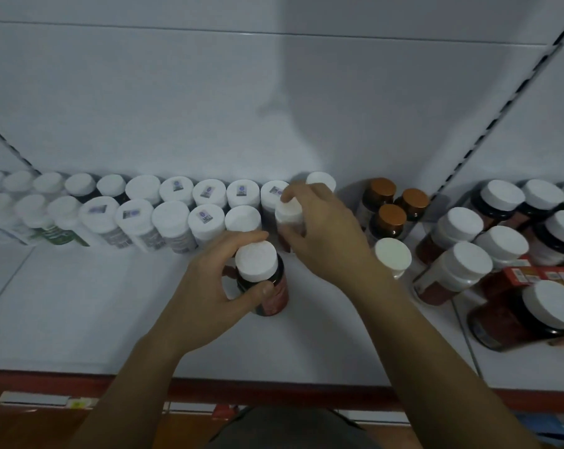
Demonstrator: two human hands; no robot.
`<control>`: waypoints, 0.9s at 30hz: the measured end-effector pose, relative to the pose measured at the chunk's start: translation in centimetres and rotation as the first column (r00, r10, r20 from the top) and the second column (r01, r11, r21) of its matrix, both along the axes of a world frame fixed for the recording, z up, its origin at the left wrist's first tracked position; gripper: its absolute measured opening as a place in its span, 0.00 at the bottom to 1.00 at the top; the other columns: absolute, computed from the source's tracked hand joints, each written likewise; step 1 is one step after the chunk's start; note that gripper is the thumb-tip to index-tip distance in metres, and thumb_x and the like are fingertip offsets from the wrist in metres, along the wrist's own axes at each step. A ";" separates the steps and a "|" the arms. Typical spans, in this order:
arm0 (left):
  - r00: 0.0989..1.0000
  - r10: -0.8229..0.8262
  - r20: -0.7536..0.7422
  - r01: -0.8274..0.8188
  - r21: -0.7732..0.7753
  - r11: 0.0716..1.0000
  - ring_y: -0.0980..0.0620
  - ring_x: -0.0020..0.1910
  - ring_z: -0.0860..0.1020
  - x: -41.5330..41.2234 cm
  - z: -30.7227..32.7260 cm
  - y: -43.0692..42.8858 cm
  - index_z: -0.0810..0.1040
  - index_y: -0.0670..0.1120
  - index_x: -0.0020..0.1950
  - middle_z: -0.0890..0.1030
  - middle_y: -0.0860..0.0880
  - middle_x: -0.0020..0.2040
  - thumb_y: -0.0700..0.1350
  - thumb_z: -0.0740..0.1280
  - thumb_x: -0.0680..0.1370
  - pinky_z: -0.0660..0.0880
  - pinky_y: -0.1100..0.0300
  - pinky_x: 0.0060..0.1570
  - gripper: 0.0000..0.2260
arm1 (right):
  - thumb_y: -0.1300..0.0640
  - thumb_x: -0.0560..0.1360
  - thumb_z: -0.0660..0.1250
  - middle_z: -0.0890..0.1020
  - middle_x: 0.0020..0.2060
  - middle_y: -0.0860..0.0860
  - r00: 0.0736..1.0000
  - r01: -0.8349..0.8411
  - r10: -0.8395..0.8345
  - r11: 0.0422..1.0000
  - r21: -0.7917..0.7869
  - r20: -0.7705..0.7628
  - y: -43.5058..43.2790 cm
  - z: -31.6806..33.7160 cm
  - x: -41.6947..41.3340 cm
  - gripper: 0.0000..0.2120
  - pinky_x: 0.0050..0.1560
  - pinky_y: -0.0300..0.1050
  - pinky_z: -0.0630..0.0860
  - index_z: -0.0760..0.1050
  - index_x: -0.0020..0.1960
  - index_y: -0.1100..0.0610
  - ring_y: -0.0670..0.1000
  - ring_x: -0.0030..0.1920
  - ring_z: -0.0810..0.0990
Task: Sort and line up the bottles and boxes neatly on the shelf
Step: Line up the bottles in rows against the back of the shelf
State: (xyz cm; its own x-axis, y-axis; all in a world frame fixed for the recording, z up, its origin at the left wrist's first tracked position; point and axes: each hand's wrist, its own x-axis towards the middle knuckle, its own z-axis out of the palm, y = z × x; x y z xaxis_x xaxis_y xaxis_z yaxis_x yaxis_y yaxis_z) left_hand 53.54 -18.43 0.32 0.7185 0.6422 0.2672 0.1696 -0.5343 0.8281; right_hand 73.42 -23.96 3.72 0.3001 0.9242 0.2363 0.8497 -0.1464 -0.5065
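A dark bottle point(257, 261) with a white cap is gripped by the left hand point(206, 286), with the thumb on its near side and the fingers curled round its far side. It is held near the middle of the white shelf point(96, 303), a little in front of the rows. The right hand point(322, 234) is closed round a second bottle point(288, 212), also white-capped, at the right end of the front row. Whether that bottle rests on the shelf or is lifted cannot be told, since its base is covered by the hand.

Two rows of white-capped bottles point(173, 218) are lined up along the back edge of the shelf, from its left end to the middle, with caps nearly touching. Just right of the right hand, three brown-capped bottles point(392, 218) are grouped at the back edge, and a lone white-capped bottle point(393, 257) is set in front of them.

Toward the right end, a loose cluster of larger bottles point(462, 273) with white caps and reddish bodies is seen, not in rows. A red box point(533, 273) is lodged among them, and a big jar point(514, 322) is placed nearest the front edge at the right corner. The front edge is trimmed by a red strip point(274, 390).
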 end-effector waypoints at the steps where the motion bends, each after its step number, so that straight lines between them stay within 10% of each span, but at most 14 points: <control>1: 1.000 -0.018 -0.010 0.018 -0.003 1.000 0.51 0.67 0.75 -0.2 0.1 0.2 0.74 0.55 0.70 0.77 0.59 0.66 0.46 0.76 0.73 0.75 0.66 0.54 0.27 | 0.53 0.77 0.70 0.75 0.58 0.52 1.000 0.013 -0.013 1.000 -0.017 -0.005 0.4 -0.3 -0.2 0.18 0.44 0.53 0.77 0.69 0.64 0.50 0.59 0.49 0.79; 6: 0.995 -0.081 -0.059 0.084 0.044 0.996 0.53 0.66 0.75 -0.2 0.4 0.9 0.75 0.56 0.69 0.76 0.59 0.66 0.45 0.80 0.71 0.77 0.61 0.57 0.29 | 0.54 0.76 0.72 0.78 0.50 0.49 0.995 0.014 -0.009 0.998 0.054 -0.099 0.1 -0.8 -0.4 0.17 0.42 0.53 0.79 0.67 0.58 0.50 0.52 0.42 0.79; 10: 0.989 -0.128 -0.076 0.134 0.082 0.988 0.55 0.65 0.76 -0.3 0.8 1.3 0.75 0.54 0.69 0.75 0.60 0.66 0.49 0.80 0.71 0.78 0.59 0.59 0.28 | 0.55 0.75 0.74 0.74 0.41 0.40 0.972 -0.062 0.066 0.998 0.025 -0.227 0.3 -0.2 -0.2 0.14 0.37 0.34 0.72 0.71 0.55 0.51 0.42 0.37 0.76; 17: 0.996 -0.092 -0.006 0.088 0.351 0.932 0.56 0.54 0.78 1.1 3.6 4.8 0.80 0.50 0.59 0.78 0.57 0.54 0.47 0.67 0.81 0.73 0.64 0.51 0.09 | 0.57 0.79 0.68 0.77 0.52 0.46 0.967 0.242 -0.228 0.961 0.134 -0.114 0.7 1.9 2.6 0.10 0.39 0.33 0.70 0.75 0.59 0.49 0.47 0.42 0.79; 22: 0.955 -0.222 -0.198 0.282 0.368 0.886 0.57 0.63 0.74 4.7 3.9 8.0 0.79 0.54 0.66 0.76 0.58 0.63 0.48 0.74 0.77 0.69 0.62 0.64 0.18 | 0.57 0.77 0.70 0.76 0.61 0.54 0.972 0.234 -0.233 0.961 -0.147 0.023 3.6 0.9 3.5 0.24 0.50 0.47 0.75 0.71 0.71 0.47 0.56 0.55 0.79; 27: 0.909 -0.311 -0.278 0.400 0.369 0.839 0.57 0.60 0.75 6.2 3.1 9.3 0.81 0.52 0.63 0.77 0.56 0.63 0.49 0.77 0.74 0.71 0.60 0.61 0.18 | 0.60 0.77 0.70 0.77 0.59 0.55 0.979 0.196 -0.200 0.975 -0.101 -0.030 3.5 0.5 3.5 0.23 0.52 0.47 0.76 0.71 0.71 0.49 0.56 0.53 0.78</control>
State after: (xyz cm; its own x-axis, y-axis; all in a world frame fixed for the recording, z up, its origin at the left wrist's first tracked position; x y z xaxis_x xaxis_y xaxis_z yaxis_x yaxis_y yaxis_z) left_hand 59.75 -9.14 3.47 0.9415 0.1961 0.2741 0.0385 -0.8706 0.4905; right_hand 76.88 -20.49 4.22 0.4866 0.8636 0.1321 0.7783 -0.3597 -0.5147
